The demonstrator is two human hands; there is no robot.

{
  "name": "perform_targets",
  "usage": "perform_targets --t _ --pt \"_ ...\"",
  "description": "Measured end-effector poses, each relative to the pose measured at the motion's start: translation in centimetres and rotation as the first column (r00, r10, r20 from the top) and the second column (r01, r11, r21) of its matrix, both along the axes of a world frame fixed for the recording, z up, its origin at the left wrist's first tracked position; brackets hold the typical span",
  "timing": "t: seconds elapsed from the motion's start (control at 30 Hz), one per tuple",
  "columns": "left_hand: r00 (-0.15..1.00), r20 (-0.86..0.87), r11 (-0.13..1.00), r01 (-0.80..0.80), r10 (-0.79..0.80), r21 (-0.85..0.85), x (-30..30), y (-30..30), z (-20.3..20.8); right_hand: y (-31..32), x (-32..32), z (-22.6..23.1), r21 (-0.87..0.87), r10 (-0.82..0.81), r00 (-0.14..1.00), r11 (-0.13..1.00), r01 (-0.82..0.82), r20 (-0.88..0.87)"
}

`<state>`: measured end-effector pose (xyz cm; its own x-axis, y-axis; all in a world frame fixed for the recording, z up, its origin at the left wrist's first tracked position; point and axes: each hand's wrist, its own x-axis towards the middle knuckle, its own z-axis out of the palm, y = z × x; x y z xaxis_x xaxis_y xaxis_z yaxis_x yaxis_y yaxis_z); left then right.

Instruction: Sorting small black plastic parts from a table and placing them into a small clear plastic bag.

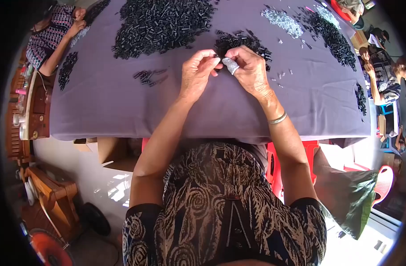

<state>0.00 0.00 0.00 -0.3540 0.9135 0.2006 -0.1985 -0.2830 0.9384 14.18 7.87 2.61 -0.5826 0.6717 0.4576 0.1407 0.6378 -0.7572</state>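
My left hand (197, 73) and my right hand (252, 73) meet fingertip to fingertip above the cloth, both closed in a pinch. A small dark piece (217, 56) shows at the left fingertips; most of it is hidden. Silvery tape (231, 65) wraps the right thumb. What the right fingertips pinch is too small and covered to make out. Just beyond them lies a heap of short black tube-like parts (240, 40). A loose cluster of black parts (149, 76) rests left of my left hand.
A purple-grey cloth (110, 106) covers the table. A large black heap (163, 26) is at the far side, clear small parts (283, 22) at the far right, with another black heap (334, 40). Other people sit at left and right. A red stool (309, 155) stands below the table edge.
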Motion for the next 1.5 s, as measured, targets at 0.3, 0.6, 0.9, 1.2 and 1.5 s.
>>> perform_targets --t 0.3,0.6,0.9,1.2,1.5 --pt "0.989 0.143 0.999 0.046 -0.046 0.008 0.8 -0.5 0.7 -0.3 0.0 -0.4 -0.14 0.181 0.943 0.964 -0.227 -0.281" --pt "0.976 0.176 0.991 0.135 -0.13 -0.015 0.5 -0.5 0.9 0.7 1.5 0.6 -0.577 0.204 0.942 0.748 -0.327 -0.268" --pt "0.985 0.136 0.994 0.11 -0.111 0.009 0.3 -0.4 0.7 -0.3 0.5 1.1 -0.523 0.239 0.933 0.777 -0.35 -0.269" --pt "0.994 0.109 0.997 0.038 -0.03 -0.068 0.3 -0.6 0.7 0.0 0.5 -0.3 -0.123 0.223 0.969 0.964 -0.236 -0.109" --pt "0.992 0.081 0.994 0.098 -0.094 -0.048 0.8 -0.7 1.0 0.3 1.4 1.1 -0.656 0.083 0.869 0.622 -0.427 -0.487"
